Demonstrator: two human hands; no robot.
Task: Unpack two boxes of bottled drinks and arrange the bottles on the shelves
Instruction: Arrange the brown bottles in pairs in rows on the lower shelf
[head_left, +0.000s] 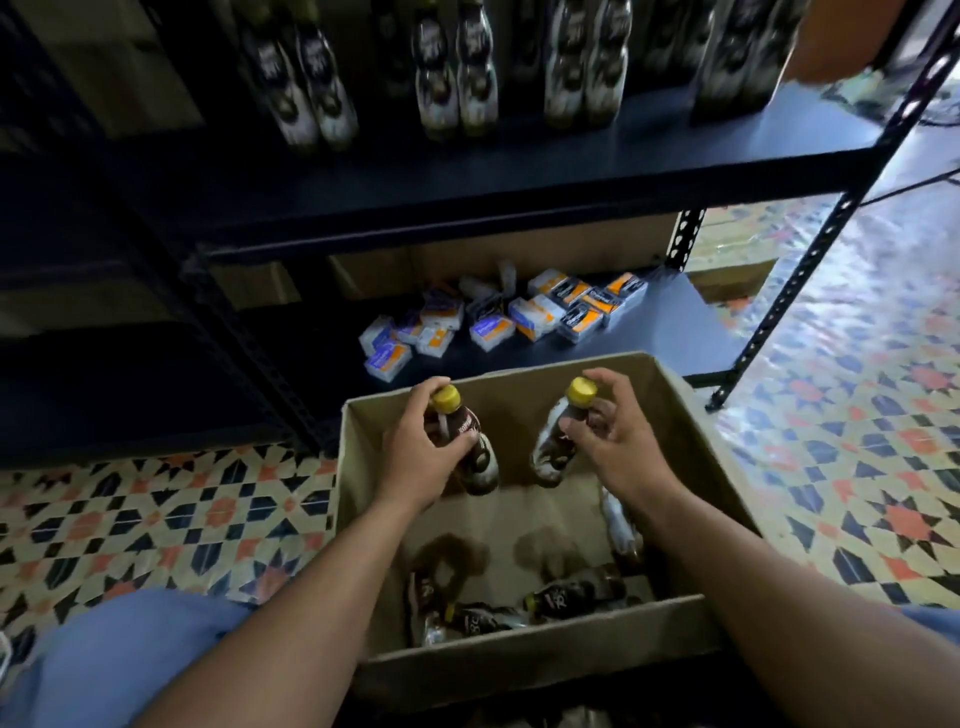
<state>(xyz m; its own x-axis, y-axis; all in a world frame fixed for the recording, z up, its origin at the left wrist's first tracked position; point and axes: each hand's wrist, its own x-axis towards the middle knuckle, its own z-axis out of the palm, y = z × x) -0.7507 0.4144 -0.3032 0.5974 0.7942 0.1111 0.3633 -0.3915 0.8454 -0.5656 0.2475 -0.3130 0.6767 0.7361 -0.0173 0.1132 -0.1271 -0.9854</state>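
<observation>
Gripping the left bottle (480, 460) in a curled left hand (421, 452), pinching the right bottle (553, 447) with the right hand (623, 441), above the cardboard box (519, 660).

Bottle labels (466, 422) — blurred, nothing legible

open-topped box (349, 519), bare middle inside, loose bottles (571, 595) along near wall, shelf (467, 202) above its far side

Toward twelve o'clock I see a heap of small orange-and-white packs (498, 317), with brown cardboard (363, 275) behind, perhaps boxes. Patterned tiles (857, 441) lie at three and eight o'clock.
</observation>
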